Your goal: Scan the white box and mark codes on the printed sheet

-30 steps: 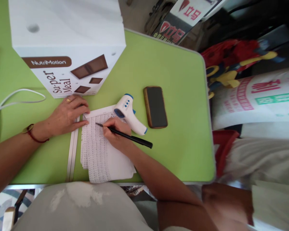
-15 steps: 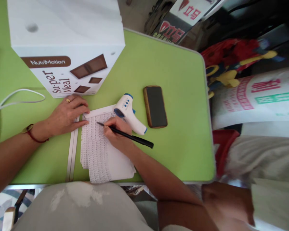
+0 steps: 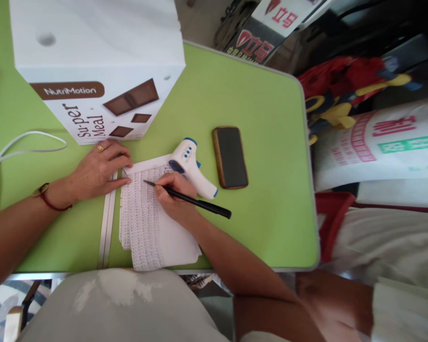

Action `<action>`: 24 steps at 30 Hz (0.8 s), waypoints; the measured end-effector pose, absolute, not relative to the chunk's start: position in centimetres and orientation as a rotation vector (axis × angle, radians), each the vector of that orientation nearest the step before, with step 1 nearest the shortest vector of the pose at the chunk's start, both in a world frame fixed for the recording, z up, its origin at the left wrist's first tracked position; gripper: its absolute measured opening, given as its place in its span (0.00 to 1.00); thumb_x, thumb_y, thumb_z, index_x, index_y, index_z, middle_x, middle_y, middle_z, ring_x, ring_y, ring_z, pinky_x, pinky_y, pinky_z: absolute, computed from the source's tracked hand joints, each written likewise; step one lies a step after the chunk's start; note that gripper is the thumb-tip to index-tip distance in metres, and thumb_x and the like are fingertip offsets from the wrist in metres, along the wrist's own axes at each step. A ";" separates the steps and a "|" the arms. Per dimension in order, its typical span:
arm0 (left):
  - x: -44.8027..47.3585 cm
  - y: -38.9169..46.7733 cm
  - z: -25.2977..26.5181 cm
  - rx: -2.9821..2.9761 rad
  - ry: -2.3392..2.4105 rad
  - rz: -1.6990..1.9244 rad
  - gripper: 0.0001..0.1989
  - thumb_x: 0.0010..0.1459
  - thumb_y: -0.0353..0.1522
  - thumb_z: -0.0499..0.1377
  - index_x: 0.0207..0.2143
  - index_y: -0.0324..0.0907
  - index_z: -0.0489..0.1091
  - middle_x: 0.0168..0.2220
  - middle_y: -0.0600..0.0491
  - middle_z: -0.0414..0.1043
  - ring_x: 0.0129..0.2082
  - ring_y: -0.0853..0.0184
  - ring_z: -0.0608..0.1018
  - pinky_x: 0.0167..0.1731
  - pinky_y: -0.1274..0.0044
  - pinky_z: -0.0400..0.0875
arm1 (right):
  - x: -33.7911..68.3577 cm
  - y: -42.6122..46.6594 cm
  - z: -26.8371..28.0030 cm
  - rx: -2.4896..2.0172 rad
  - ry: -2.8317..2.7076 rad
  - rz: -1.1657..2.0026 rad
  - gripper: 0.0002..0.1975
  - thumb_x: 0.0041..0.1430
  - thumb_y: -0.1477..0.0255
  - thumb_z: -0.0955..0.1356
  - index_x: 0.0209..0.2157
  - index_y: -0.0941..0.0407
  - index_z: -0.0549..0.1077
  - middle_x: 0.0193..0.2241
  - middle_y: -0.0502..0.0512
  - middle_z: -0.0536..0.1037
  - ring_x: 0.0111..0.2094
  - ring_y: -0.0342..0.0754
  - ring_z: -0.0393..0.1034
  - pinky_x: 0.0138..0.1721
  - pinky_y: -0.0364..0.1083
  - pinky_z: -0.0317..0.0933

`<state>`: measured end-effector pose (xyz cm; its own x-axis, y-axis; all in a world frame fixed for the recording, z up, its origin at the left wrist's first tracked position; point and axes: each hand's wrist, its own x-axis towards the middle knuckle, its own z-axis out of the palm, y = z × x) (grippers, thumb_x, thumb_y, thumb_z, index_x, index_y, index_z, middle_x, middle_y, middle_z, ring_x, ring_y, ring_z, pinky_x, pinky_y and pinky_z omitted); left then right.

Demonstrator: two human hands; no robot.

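While the left hand rests flat, grasping nothing, left of the infrared thermometer, the right hand, pinching the black pen, has shifted slightly rightward over the handwritten sheets below-left of that thermometer, suggesting handwriting in progress.

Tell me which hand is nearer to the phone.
Right. The right hand, holding the pen, is left of and below the phone in the picture, not touching it; the left hand is farther left, beside the white box.
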<state>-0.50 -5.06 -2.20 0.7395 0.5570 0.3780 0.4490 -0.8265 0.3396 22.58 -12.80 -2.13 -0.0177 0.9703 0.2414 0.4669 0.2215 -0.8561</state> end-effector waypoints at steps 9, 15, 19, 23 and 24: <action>-0.4 -5.1 -2.1 2.733 0.800 0.695 0.16 0.69 0.43 0.55 0.43 0.39 0.72 0.47 0.42 0.75 0.49 0.53 0.74 0.51 0.61 0.71 | 22.5 -13.1 -2.2 -1.311 -1.680 0.726 0.06 0.52 0.77 0.65 0.26 0.51 0.67 0.17 0.42 0.68 0.17 0.40 0.60 0.21 0.42 0.55; -0.5 -5.1 -2.1 2.756 0.791 0.710 0.15 0.69 0.42 0.55 0.43 0.39 0.72 0.47 0.42 0.75 0.49 0.52 0.74 0.49 0.60 0.72 | 22.6 -13.0 -2.2 -1.320 -1.682 0.763 0.05 0.52 0.76 0.65 0.26 0.52 0.67 0.17 0.43 0.69 0.18 0.40 0.61 0.22 0.42 0.56; -0.4 -5.1 -2.1 2.762 0.772 0.749 0.14 0.68 0.41 0.56 0.43 0.38 0.72 0.46 0.42 0.75 0.48 0.52 0.74 0.49 0.61 0.72 | 22.6 -12.9 -2.3 -1.292 -1.671 0.736 0.06 0.53 0.77 0.65 0.26 0.52 0.67 0.17 0.42 0.69 0.18 0.39 0.60 0.21 0.41 0.56; -0.4 -5.1 -2.2 2.767 0.760 0.760 0.14 0.68 0.41 0.57 0.43 0.38 0.72 0.46 0.42 0.74 0.48 0.53 0.74 0.49 0.61 0.72 | 22.7 -12.9 -2.4 -1.281 -1.675 0.758 0.06 0.52 0.77 0.65 0.26 0.51 0.66 0.17 0.42 0.69 0.18 0.40 0.60 0.21 0.41 0.55; -0.4 -5.1 -2.2 2.767 0.761 0.761 0.14 0.68 0.41 0.57 0.43 0.38 0.72 0.46 0.42 0.74 0.48 0.53 0.74 0.49 0.61 0.72 | 22.7 -12.9 -2.4 -1.292 -1.678 0.763 0.06 0.51 0.77 0.66 0.26 0.51 0.66 0.17 0.42 0.69 0.18 0.40 0.60 0.21 0.41 0.55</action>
<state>-0.42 -5.09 -2.18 0.7389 0.5184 0.4304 0.4302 -0.8546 0.2908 22.71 -12.93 -2.36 -0.0919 0.9604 0.2629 0.4335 0.2763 -0.8578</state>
